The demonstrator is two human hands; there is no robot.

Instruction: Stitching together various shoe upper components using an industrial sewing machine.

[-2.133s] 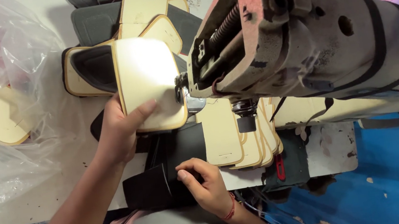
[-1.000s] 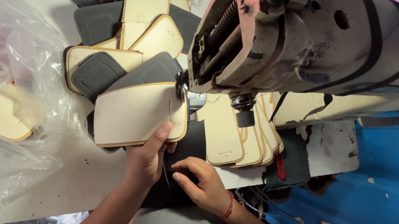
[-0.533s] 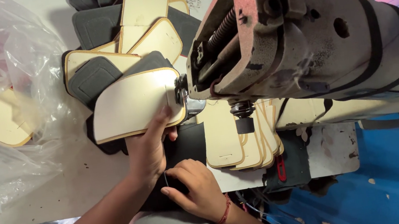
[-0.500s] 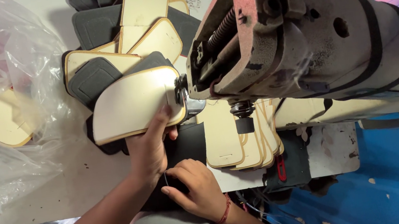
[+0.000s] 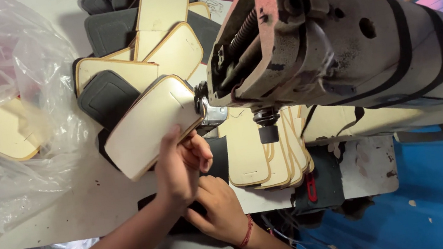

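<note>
Resting tilted at the needle end of the sewing machine, the cream panel lay over a stack of dark and cream pieces on the worktable. The left hand pinched its near edge, thumb on top and fingers curled under. The right hand sat just below, fingers bent on a dark piece; whether they gripped it I could not tell. To my eye, good work there meant keeping that edge flat and fingertips clear of the needle. A plastic bag lay off to the left.
</note>
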